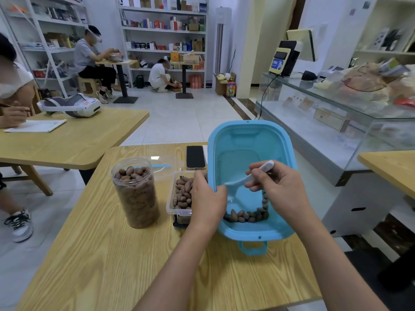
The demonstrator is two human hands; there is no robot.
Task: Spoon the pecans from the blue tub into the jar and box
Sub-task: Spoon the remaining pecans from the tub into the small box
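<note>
The blue tub (251,140) is seen tilted at the right edge of the wooden tabletop (107,254), its near end lowered. Its left rim is gripped by the left hand (207,198), fingers curled over the edge. A white spoon (249,176) is pinched by its handle in the right hand (280,189) above the tub's interior, the bowl of the spoon blurred and pointing toward the tub's left wall. A small heap of pecans (246,215) is gathered in the tub's near bottom corner. Just left of the tub, a clear box (177,209) holding pecans is partly hidden behind the left hand. Farther left of the tub, a clear jar (135,191) is filled nearly to its mouth. A phone (195,157) lies flat beside the tub's far left rim.
</note>
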